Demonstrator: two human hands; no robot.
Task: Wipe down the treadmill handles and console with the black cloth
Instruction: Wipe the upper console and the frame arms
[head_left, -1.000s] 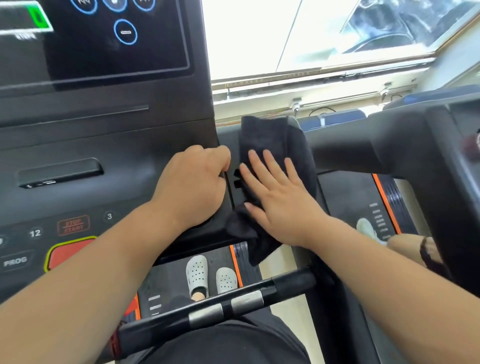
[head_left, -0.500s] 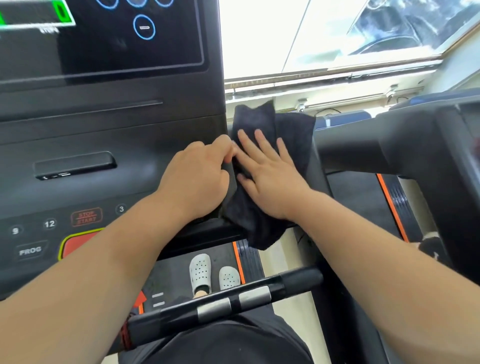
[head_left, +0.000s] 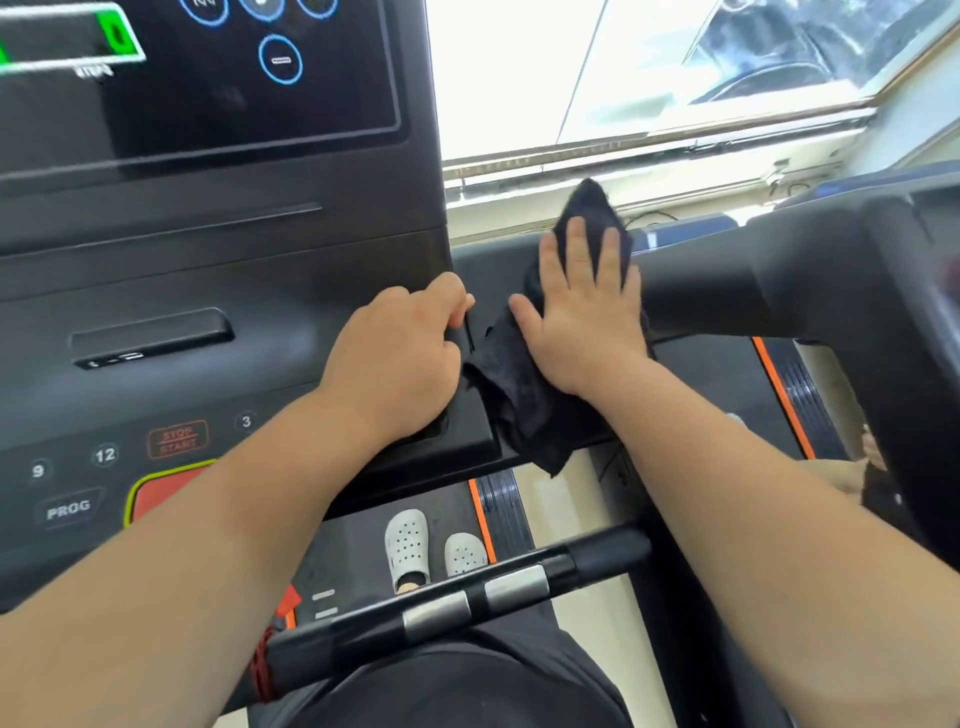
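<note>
My right hand (head_left: 584, 317) lies flat with straight fingers on the black cloth (head_left: 524, 400), pressing it onto the black arm just right of the treadmill console (head_left: 218, 270). The cloth's top corner sticks up past my fingertips and its lower end hangs off the arm's front edge. My left hand (head_left: 400, 358) rests on the console's right corner with its fingers curled over the edge, a small gap away from the cloth. The front handle bar (head_left: 457, 603), black with two silver sensor plates, crosses below my forearms.
A neighbouring black treadmill frame (head_left: 852, 291) stands close on the right. The belt with orange trim (head_left: 480, 519) and my grey clogs (head_left: 408, 545) show below. Console buttons (head_left: 176, 439) sit at the left, a bright window behind.
My right hand slid the cloth forward and to the right along the arm, away from my left hand. My left hand stayed on the console corner.
</note>
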